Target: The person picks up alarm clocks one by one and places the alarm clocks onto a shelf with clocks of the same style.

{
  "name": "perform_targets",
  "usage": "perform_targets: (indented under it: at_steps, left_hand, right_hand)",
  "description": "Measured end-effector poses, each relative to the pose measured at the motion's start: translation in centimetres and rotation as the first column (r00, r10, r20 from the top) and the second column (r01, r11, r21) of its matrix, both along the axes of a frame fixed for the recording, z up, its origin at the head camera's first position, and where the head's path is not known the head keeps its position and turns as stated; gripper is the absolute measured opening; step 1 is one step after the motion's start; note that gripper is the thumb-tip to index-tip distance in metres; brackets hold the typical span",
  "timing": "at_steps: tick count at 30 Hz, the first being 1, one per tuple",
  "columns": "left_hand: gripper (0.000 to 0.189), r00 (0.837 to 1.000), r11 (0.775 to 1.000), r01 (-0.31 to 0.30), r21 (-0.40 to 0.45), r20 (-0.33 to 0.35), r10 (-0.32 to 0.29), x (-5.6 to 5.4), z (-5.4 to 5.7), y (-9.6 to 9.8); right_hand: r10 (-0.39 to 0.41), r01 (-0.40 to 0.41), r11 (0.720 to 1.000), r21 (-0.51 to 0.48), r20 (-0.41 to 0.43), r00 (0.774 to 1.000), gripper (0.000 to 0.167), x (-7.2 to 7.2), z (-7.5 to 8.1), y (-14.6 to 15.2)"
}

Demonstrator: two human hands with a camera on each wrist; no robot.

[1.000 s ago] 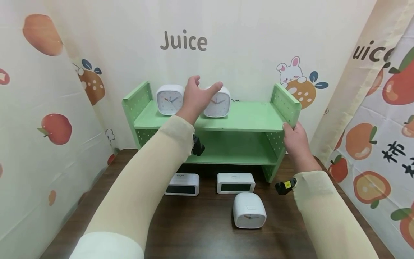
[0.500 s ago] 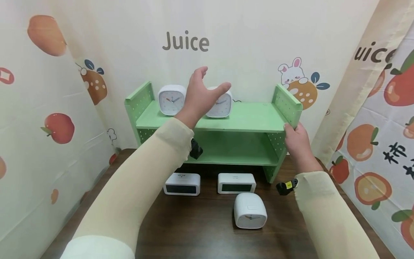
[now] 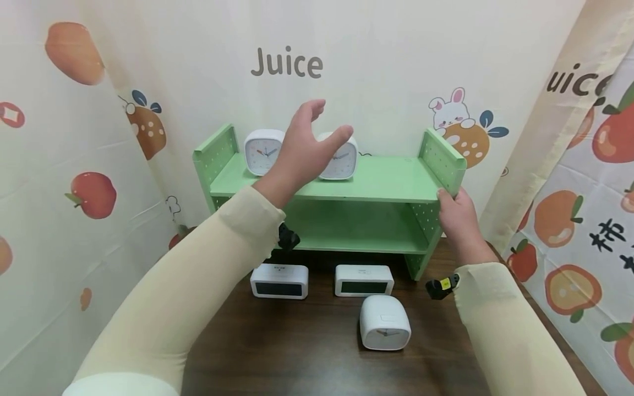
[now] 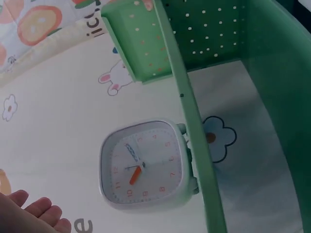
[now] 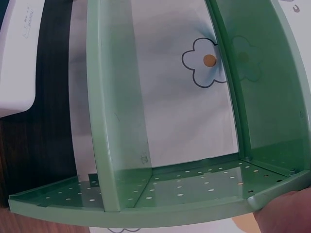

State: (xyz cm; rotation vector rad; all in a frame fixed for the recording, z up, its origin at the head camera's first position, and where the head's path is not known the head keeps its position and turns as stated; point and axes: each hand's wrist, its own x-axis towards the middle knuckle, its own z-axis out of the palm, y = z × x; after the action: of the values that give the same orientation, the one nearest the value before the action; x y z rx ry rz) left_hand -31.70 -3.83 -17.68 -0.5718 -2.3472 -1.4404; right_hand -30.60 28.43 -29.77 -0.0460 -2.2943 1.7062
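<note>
A green two-tier shelf (image 3: pixel 381 179) with perforated sides stands on the table. Two white square-faced alarm clocks are on its top tier: a left clock (image 3: pixel 261 153) and a right clock (image 3: pixel 343 164), partly covered by my left hand (image 3: pixel 308 147) in the head view. That hand is raised in front of the clocks, thumb spread from the fingers, holding nothing. The left wrist view shows a gap between a clock's face (image 4: pixel 143 165) and the left fingers (image 4: pixel 46 211). My right hand (image 3: pixel 459 220) grips the front edge of the shelf's right side panel (image 5: pixel 194 216).
Below the shelf, two white digital clocks, one at left (image 3: pixel 279 281) and one at right (image 3: pixel 364 280), sit on the dark wooden table (image 3: pixel 277 352). Nearer stands a rounded white alarm clock (image 3: pixel 385 323). A fruit-print curtain (image 3: pixel 376 66) hangs behind and at both sides.
My left hand has risen slightly and its forearm has swung left, uncovering more of the left digital clock. My right hand keeps its grip on the shelf. The view has shifted slightly.
</note>
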Motion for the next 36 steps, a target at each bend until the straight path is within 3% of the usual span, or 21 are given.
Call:
perform_targets:
  at_steps: [5,11,14,19,23,25,27,33,36]
  left_hand:
    - [0.075,0.998,0.997,-0.060,-0.040,-0.038,0.058,0.2,-0.4,-1.7]
    - [0.074,0.985,0.984,-0.164,-0.071,-0.060,0.160,0.4,0.8,-5.1]
    - [0.073,0.974,0.974,-0.214,-0.076,-0.091,0.207,0.6,0.7,-7.2]
    - [0.074,0.938,0.934,-0.321,-0.157,-0.190,0.290,0.8,-0.6,-10.3]
    - [0.076,0.899,0.891,-0.410,-0.197,-0.252,0.358,0.7,-1.9,-12.7]
    - [0.079,0.888,0.883,-0.437,-0.171,-0.237,0.394,0.6,-2.8,-13.8]
    - [0.083,0.889,0.887,-0.443,-0.128,-0.189,0.417,0.5,-3.7,-14.7]
    - [0.090,0.924,0.924,-0.382,0.036,0.019,0.381,0.4,-6.6,-16.5]
    - [0.089,0.930,0.929,-0.362,0.077,0.106,0.353,-0.1,-7.3,-17.2]
  right_hand:
    - [-0.001,0.001,1.000,0.000,0.014,1.000,0.059,-0.2,-0.1,0.2]
    - [0.015,-0.015,1.000,0.001,0.013,1.000,0.061,-0.3,-0.1,0.3]
    - [0.011,-0.012,1.000,0.014,0.036,0.999,0.067,-0.2,-0.1,0.3]
    - [-0.035,0.031,0.997,0.077,0.053,0.998,0.081,0.9,-0.6,0.8]
    - [-0.070,0.068,0.991,0.115,0.014,0.997,0.081,2.3,-1.0,0.8]
    - [-0.080,0.081,0.988,0.130,-0.014,0.997,0.078,3.1,-1.2,0.6]
    - [-0.088,0.091,0.986,0.138,-0.026,0.996,0.078,4.0,-1.5,0.4]
    - [-0.112,0.118,0.977,0.180,-0.041,0.993,0.079,6.6,-2.8,-0.3]
    - [-0.112,0.113,0.975,0.189,-0.014,0.994,0.080,7.7,-3.5,-0.7]
